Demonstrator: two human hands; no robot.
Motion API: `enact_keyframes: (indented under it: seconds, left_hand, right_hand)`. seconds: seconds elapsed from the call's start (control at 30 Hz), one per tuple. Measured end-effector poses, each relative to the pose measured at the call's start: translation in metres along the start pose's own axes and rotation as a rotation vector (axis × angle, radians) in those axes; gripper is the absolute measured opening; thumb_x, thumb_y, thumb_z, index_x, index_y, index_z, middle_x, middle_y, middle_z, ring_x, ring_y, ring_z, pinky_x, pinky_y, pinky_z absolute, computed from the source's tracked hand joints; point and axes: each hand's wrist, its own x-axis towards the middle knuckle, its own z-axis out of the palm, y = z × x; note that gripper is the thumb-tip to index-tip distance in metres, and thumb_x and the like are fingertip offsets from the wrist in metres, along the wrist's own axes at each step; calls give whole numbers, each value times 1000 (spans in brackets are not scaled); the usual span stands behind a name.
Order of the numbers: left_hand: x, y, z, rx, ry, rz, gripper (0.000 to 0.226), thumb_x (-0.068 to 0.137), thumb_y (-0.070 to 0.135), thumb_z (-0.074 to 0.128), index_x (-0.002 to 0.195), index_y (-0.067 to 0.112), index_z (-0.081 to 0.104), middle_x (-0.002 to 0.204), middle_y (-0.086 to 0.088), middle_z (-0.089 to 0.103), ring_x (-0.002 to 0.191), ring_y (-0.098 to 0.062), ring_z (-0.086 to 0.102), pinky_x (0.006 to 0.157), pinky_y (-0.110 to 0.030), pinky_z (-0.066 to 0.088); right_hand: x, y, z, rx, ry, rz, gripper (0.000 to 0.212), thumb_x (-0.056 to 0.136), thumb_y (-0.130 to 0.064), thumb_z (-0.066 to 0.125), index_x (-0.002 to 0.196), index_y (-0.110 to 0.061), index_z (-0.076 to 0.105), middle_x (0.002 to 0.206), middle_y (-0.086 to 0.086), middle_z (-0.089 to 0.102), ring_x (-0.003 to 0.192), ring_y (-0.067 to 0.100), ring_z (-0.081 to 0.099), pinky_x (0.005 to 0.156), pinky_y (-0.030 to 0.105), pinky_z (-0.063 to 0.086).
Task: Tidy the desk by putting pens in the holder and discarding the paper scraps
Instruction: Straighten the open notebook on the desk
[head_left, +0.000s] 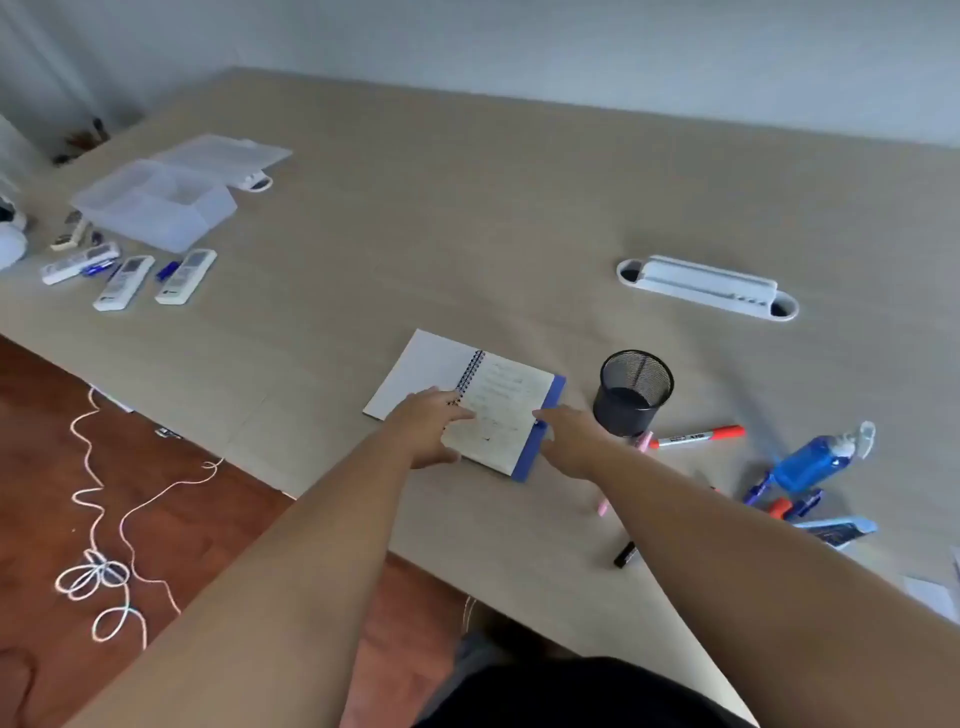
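Observation:
An open spiral notebook with a blue cover lies near the desk's front edge. My left hand rests flat on its left page, fingers spread. My right hand touches the blue cover's right edge, fingers extended, holding nothing. A black mesh pen holder stands upright just right of the notebook. An orange marker lies beside the holder. A pink pen and a black pen peek out beside my right forearm. Blue pens lie further right.
A blue bottle lies on its side at the right. White paper sits at the far right edge. A white cable tray is set in the desk. Remote controls and clear plastic boxes occupy the far left. A white cord lies on the floor.

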Motion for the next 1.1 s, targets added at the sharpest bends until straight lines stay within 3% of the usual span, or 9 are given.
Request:
enact_keyframes:
  seconds: [0.1, 0.4, 0.47, 0.57, 0.67, 0.83, 0.93, 1.03, 1.1]
  left_hand:
    - [8, -1, 19, -71, 13, 103, 70, 65, 39, 85, 130, 35, 58, 155, 3, 34, 144, -21, 24, 116, -31, 21]
    - [35, 0, 30, -422, 107, 117, 38, 60, 33, 88, 96, 31, 77, 126, 10, 55, 118, -8, 48, 100, -20, 36]
    - [36, 1, 29, -404, 178, 172, 28, 68, 31, 80, 96, 30, 77, 119, 10, 60, 112, -10, 52, 99, -23, 38]
    - [33, 2, 28, -236, 377, 263, 35, 77, 29, 63, 111, 28, 69, 99, 9, 70, 98, -16, 62, 100, -31, 36]
    - [26, 2, 18, -329, 562, 152, 42, 81, 20, 63, 122, 27, 57, 84, 11, 67, 85, -15, 63, 95, -31, 32]
    - [12, -42, 5, -667, 825, -256, 45, 81, 19, 63, 124, 21, 51, 84, 10, 59, 85, -18, 59, 92, -40, 36]
    - [2, -77, 14, -556, 753, -413, 42, 81, 22, 58, 122, 24, 49, 86, 1, 61, 87, -25, 59, 93, -45, 35]
    - [-1, -95, 27, -527, 622, -491, 42, 81, 22, 61, 121, 26, 47, 83, 5, 63, 91, -25, 58, 94, -48, 34]
    - [-4, -99, 35, -465, 560, -521, 42, 80, 23, 64, 120, 26, 50, 98, 4, 63, 102, -28, 53, 94, -49, 35]
  right_hand:
    - [3, 6, 18, -38, -19, 42, 55, 95, -16, 44, 149, -17, 31, 157, 2, 26, 141, 27, 28, 113, 36, 27]
    - [3, 13, 36, -68, 77, 69, 57, 91, -16, 45, 146, -26, 36, 156, -10, 26, 137, 17, 28, 113, 30, 27]
    - [5, 13, 38, -61, 97, 81, 56, 91, -17, 45, 146, -26, 36, 155, -11, 27, 136, 17, 29, 113, 31, 29]
    - [6, 13, 42, -40, 115, 91, 56, 91, -17, 44, 146, -26, 37, 155, -11, 27, 136, 16, 29, 114, 32, 29]
    - [5, 13, 46, -38, 126, 97, 56, 92, -19, 44, 147, -26, 35, 155, -12, 26, 137, 16, 27, 114, 32, 28]
    - [4, 10, 50, -69, 157, 92, 53, 94, -24, 43, 147, -27, 34, 156, -11, 22, 140, 16, 24, 114, 35, 25]
    - [2, 1, 57, -124, 225, 38, 48, 94, -28, 46, 142, -28, 41, 155, -8, 22, 141, 19, 24, 115, 38, 25]
    - [3, -9, 68, -102, 244, -27, 47, 93, -31, 51, 139, -28, 45, 150, -8, 34, 138, 19, 31, 112, 38, 32]
    - [7, -14, 73, -66, 236, -22, 48, 93, -35, 51, 140, -29, 43, 145, -10, 39, 135, 16, 34, 108, 34, 37]
